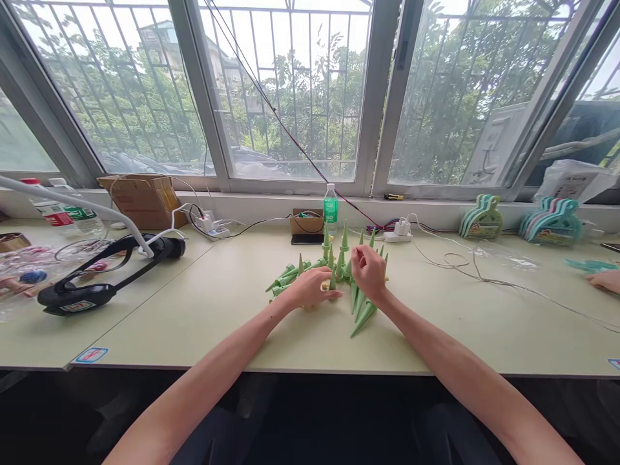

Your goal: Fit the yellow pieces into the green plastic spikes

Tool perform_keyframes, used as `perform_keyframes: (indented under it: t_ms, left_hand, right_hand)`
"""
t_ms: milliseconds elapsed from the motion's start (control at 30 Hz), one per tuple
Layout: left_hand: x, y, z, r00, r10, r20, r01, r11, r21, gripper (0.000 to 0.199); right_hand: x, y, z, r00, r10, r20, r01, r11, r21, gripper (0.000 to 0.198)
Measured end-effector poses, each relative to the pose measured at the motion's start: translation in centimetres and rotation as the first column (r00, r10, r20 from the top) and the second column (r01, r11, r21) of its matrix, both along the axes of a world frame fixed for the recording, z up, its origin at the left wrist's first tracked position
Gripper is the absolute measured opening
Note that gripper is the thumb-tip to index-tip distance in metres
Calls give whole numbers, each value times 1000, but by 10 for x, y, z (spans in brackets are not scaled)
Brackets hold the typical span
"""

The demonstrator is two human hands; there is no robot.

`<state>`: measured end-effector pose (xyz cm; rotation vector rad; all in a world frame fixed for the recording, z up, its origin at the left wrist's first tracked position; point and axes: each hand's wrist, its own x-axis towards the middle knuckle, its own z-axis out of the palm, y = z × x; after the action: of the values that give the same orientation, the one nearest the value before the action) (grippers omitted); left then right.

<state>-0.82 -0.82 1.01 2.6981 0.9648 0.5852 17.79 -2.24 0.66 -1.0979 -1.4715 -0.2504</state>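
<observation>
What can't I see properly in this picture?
All in the head view:
Inside the right hand: its own curl hides it.
Whether the left hand grips the green cone beside it: too small to tell.
The other person's hand: the right edge cuts it off.
Writing on the middle bottle: too small.

The single camera sits on the person's head. It faces forward and down, from near, over the table (194,316), with left hand (312,287) and right hand (369,271) near the middle; its wide view reaches the windows (295,97) behind.
</observation>
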Motion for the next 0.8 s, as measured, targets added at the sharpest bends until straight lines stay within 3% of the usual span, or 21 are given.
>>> perform_keyframes:
  t_ms: [400,567,800]
  left_hand:
    - [0,0,3,993,81,-84,-78,996,34,43]
    - [-3,-2,9,972,162,-168,-158,987,40,49]
    - [-4,-2,11,966,159,-204,-150,987,58,50]
  right_hand:
    - [-2,-5,1,999,43,18,-43,999,-15,24]
    - [-6,-11,3,992,114,45,-113,993,-31,26]
    - [-8,-13,3,971,230,67,-224,971,-85,27]
